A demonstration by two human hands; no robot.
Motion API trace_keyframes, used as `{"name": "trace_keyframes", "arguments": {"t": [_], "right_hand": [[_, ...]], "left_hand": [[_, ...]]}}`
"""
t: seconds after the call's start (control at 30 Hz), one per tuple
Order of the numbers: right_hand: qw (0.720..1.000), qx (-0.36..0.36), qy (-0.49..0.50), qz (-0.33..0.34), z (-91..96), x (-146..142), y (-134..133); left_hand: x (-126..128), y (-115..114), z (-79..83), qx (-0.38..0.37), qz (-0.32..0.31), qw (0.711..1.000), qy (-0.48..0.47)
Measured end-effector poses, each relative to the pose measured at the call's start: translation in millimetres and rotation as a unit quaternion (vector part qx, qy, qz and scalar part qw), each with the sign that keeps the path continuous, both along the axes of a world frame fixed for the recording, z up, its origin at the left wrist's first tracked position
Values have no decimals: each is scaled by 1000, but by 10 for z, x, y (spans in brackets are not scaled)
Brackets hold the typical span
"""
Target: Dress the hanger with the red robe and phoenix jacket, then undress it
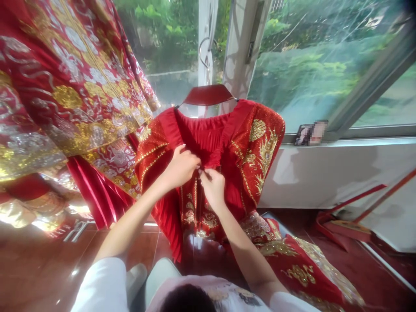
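A red embroidered dress [256, 143] with pleated trim and gold beading hangs in front of me on a hanger [208, 95] with a wide red bar and a metal hook. My left hand [184, 167] is closed, its fingertips pinching the fabric at the lower middle of the neckline. Close beside it, almost touching, my right hand [213, 186] also pinches the dress front just below the neckline. Whatever small fastening may lie between the fingertips is hidden. Below the hands, gold-patterned front panels hang down.
Other red garments with gold and silver embroidery [94, 86] hang at the left. A folded embroidered cloth [302, 268] lies at lower right. Behind are windows [312, 78]; a small picture-covered object [312, 132] rests on the sill. A red long-handled dustpan-like thing [347, 229] stands on the floor.
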State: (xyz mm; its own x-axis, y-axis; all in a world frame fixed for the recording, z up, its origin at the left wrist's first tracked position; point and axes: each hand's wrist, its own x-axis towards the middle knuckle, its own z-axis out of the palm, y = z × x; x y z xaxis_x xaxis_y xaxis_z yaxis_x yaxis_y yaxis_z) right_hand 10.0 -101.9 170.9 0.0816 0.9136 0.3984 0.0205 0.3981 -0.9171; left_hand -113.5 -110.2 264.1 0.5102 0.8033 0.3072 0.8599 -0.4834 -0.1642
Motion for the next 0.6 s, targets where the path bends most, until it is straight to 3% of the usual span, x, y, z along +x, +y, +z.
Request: {"name": "trace_keyframes", "arguments": {"t": [0.13,0.27,0.37,0.43,0.5,0.6], "right_hand": [[999,3,-46,-7,-188,38,35],[986,-31,-165,5,-684,119,-32],[978,-45,-203,25,-902,330,-177],[973,-48,-223,37,-786,560,-260],[973,-33,-226,-7,-457,787,-281],[960,98,-166,-201,199,907,-116]], "left_hand": [[11,-104,-23,58,-16,997,-39],[-48,-244,-32,157,-30,983,-92],[-122,-342,-3,147,-34,983,-107],[-146,-395,45,100,-52,987,-113],[-126,-413,110,92,-46,982,-158],[-19,-297,189,216,71,934,-276]]}}
